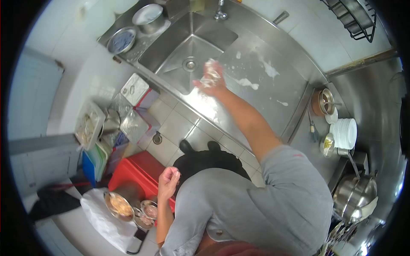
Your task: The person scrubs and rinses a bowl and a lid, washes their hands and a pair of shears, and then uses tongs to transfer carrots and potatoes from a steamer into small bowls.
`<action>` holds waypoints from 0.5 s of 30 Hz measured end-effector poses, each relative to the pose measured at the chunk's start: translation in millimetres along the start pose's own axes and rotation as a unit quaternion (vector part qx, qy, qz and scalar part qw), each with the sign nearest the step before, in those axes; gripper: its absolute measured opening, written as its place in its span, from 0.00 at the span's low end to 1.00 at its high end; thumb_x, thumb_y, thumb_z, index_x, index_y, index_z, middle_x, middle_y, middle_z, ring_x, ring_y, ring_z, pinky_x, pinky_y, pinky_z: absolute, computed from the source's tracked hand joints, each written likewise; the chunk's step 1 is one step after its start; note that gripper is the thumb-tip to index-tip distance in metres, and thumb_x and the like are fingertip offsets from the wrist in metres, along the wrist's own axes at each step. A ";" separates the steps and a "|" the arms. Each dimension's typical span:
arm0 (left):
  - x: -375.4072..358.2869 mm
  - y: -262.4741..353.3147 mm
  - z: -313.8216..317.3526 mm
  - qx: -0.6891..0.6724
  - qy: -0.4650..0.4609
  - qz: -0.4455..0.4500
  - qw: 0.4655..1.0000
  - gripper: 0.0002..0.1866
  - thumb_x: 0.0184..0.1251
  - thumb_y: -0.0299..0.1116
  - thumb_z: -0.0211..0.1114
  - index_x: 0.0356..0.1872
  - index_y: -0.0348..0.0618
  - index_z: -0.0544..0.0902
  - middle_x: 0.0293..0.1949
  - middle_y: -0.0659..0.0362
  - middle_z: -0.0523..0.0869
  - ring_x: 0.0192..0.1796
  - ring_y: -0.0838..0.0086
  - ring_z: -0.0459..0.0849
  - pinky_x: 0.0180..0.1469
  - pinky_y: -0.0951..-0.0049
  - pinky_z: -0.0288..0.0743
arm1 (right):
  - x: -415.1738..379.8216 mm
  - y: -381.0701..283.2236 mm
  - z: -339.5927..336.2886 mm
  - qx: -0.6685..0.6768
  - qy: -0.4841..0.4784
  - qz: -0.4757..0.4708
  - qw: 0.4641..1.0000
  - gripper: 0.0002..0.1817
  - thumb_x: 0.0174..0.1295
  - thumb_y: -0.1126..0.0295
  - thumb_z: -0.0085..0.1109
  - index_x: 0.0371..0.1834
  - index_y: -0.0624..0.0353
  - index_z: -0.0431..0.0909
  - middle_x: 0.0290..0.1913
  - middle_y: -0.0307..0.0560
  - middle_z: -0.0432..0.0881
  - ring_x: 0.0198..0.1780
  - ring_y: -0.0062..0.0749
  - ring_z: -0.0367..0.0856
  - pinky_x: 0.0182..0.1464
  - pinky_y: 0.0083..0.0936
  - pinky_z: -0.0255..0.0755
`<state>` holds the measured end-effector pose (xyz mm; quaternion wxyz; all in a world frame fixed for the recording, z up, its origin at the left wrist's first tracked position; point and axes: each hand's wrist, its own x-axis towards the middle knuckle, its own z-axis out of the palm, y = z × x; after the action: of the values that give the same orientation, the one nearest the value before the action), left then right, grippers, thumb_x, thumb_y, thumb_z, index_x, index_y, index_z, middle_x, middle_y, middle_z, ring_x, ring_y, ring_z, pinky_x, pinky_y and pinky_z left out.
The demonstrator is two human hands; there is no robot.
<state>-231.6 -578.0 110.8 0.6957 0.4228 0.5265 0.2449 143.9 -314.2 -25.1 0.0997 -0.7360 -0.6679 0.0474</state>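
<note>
My right hand [210, 79] reaches over the steel sink [171, 59], near the edge between basin and drainboard. Its fingers curl around a whitish, shiny mass, which could be foam, plastic or a cloth; I cannot tell which. White suds [247, 83] are spattered on the drainboard [273, 115] to its right. Down at my left side, my left hand [169, 182] is raised beside the red bin [147, 164], fingers curled and tips together; whether something small is between them is unclear.
A faucet [220, 15] stands behind the sink. Metal bowls [121, 39] sit at its left corner. Stacked white plates [344, 133] and pots [354, 196] are at the right. Food bowls [121, 205] and lidded containers [135, 89] stand on the left.
</note>
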 end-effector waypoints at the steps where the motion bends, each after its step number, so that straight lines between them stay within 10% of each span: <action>1: 19.6 12.3 -6.2 0.000 -0.011 0.006 1.000 0.10 0.77 0.38 0.64 0.41 0.43 0.78 0.32 0.66 0.79 0.30 0.85 0.74 0.32 0.81 0.70 | 30.8 -17.1 -24.9 0.011 -0.127 0.001 0.992 0.42 0.64 0.33 0.52 0.67 0.58 0.77 0.69 0.59 0.75 0.71 0.53 0.71 0.77 0.53 0.55; 4: 83.2 35.1 -35.7 0.024 -0.067 0.025 0.997 0.10 0.78 0.38 0.62 0.40 0.42 0.78 0.31 0.65 0.79 0.29 0.84 0.75 0.32 0.80 0.70 | 90.5 -62.8 11.1 -0.150 -0.393 -0.202 0.885 0.29 0.64 0.45 0.59 0.60 0.53 0.81 0.64 0.52 0.80 0.66 0.51 0.76 0.69 0.51 0.66; 10: 207.8 83.0 -96.2 0.194 -0.175 0.017 0.965 0.17 0.85 0.45 0.50 0.44 0.41 0.78 0.34 0.63 0.80 0.36 0.77 0.78 0.37 0.75 0.72 | 209.8 -211.9 -45.7 0.124 -0.212 -0.052 0.968 0.23 0.64 0.48 0.59 0.52 0.53 0.84 0.55 0.52 0.83 0.58 0.50 0.80 0.60 0.50 0.71; 13: 271.2 101.8 -104.0 0.046 -0.277 0.046 0.959 0.12 0.83 0.37 0.55 0.41 0.40 0.76 0.29 0.63 0.75 0.28 0.81 0.73 0.31 0.79 0.69 | 275.6 -246.4 -74.5 0.160 -0.176 -0.033 0.971 0.20 0.64 0.50 0.59 0.48 0.54 0.85 0.50 0.52 0.85 0.54 0.49 0.82 0.55 0.50 0.73; 15: 272.8 85.0 -121.5 -0.060 -0.134 -0.059 0.987 0.14 0.83 0.42 0.54 0.44 0.41 0.78 0.33 0.63 0.79 0.33 0.79 0.76 0.35 0.78 0.70 | 306.5 -258.4 -88.3 0.176 -0.168 -0.024 0.970 0.19 0.64 0.51 0.59 0.45 0.54 0.86 0.47 0.52 0.86 0.51 0.48 0.83 0.52 0.50 0.75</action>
<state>-248.1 -279.0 28.7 0.7973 0.3776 0.4370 0.1757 -58.1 5.4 134.8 0.1152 -0.6721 -0.6736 0.2850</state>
